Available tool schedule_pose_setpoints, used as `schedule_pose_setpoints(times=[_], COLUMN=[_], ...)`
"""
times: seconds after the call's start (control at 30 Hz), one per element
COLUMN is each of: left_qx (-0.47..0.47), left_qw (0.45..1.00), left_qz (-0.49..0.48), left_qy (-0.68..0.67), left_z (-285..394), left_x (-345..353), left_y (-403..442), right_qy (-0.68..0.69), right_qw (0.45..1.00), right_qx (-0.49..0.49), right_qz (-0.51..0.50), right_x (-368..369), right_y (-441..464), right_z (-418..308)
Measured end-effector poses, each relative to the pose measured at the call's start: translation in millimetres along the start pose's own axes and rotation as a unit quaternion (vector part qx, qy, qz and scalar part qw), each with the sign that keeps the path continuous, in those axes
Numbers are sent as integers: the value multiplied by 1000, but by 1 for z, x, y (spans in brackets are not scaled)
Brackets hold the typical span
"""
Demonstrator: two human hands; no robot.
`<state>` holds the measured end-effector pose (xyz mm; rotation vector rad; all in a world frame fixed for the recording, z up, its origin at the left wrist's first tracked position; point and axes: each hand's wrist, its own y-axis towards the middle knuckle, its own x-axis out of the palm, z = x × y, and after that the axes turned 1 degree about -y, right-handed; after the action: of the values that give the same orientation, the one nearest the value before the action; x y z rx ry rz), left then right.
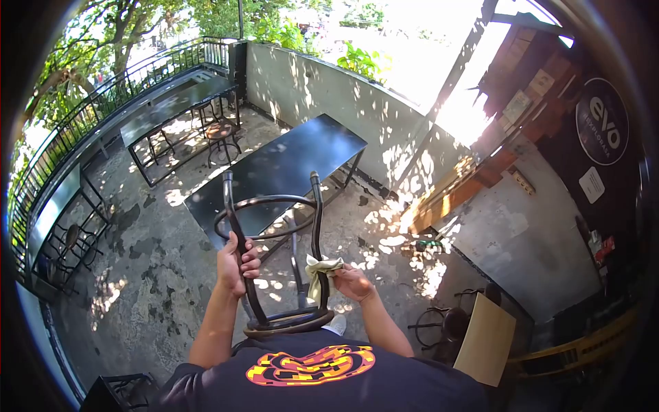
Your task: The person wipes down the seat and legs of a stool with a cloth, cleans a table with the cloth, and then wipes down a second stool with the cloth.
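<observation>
Finding: I hold the dark, tubular-metal stool (316, 233) upside down before my torso, its seat nearest my black printed T-shirt (309, 391), legs pointing away. My left hand (237, 266) is curled around one leg; my right hand (353, 282) pinches a pale, crumpled fabric cloth (324, 269) against another. Risk noted: a slack left grip could let the stool swivel; loosely bunched fabric could slip off the tube; a careless swing could knock the feet against the glossy black rectangular table (288, 154) beyond.
</observation>
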<state>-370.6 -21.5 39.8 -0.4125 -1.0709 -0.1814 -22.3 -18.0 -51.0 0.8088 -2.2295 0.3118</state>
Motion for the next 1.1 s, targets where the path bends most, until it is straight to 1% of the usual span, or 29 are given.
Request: schedule_pose_setpoints(times=[0.1, 0.13, 0.23, 0.27, 0.3, 0.33, 0.37, 0.4, 0.43, 0.47, 0.5, 0.53, 0.57, 0.63, 0.67, 0.73, 0.77, 0.8, 0.83, 0.87, 0.97, 1.03, 1.07, 1.1], left_qx=[11, 20, 117, 146, 230, 309, 380, 443, 402, 350, 242, 124, 30, 6, 20, 0, -10, -7, -9, -12, -5, 3, 0, -8], left_qw=[999, 998, 968, 941, 883, 805, 707, 593, 682, 761, 888, 969, 989, 977, 989, 988, 988, 989, 990, 991, 993, 993, 995, 993], left_qz=[52, 60, 188, 239, 283, 321, 352, 374, 286, 195, 111, 21, 9, -177, -117, -134, -143, -123, -119, -115, -106, -107, -92, -111], left_qy=[0, 7, 116, 189, 295, 393, 482, 559, 540, 511, 374, 214, 144, 117, 90, 73, 65, 84, 73, 62, 58, 58, 40, 25], left_z=[5, 5, -3, -5, -6, -9, -14, -15, -11, -7, -10, -13, -13, -16, -20, -22, -24, -26, -26, -25, -19, -16, -15, -16], left_x=[-12, -16, -12, -23, -21, -13, -5, 3, 12, 22, 40, 62, 83, 81, 81, 71, 68, 72, 71, 69, 66, 66, 70, 67], left_y=[-3, -4, 2, 3, 5, 8, 11, 15, 17, 16, 15, 14, 11, 16, 15, 17, 19, 15, 15, 13, 13, 10, 8, 9], right_qy=[-53, -51, 44, 52, 91, 130, 169, 198, 204, 200, 196, 168, 173, 92, 8, -162, -267, -317, -365, -370, -491, -431, -467, -485], right_qw=[998, 997, 994, 995, 990, 982, 973, 970, 966, 966, 967, 970, 971, 989, 993, 980, 958, 942, 924, 913, 861, 871, 877, 862], right_qx=[18, 1, 4, 10, 9, 8, 9, 41, 49, 56, 64, 77, 88, 80, 85, 90, 88, 88, 86, 144, 73, 161, 108, 56], right_qz=[-36, -53, -96, -88, -111, -133, -155, -136, -150, -152, -152, -157, -141, -79, -76, -67, -58, -62, -67, -92, -113, -171, -19, 134], right_x=[5, 10, 47, 47, 58, 75, 86, 86, 94, 101, 107, 115, 113, 111, 108, 118, 125, 134, 142, 149, 140, 101, 89, 89], right_y=[0, 4, 11, 15, 20, 24, 27, 30, 35, 37, 39, 41, 43, 44, 43, 40, 38, 33, 26, 20, -5, -21, -27, -22], right_z=[-22, -23, -26, -17, -11, -8, -2, 8, 12, 13, 11, 8, 10, 13, 8, -17, -23, -30, -37, -47, -56, -77, -88, -97])
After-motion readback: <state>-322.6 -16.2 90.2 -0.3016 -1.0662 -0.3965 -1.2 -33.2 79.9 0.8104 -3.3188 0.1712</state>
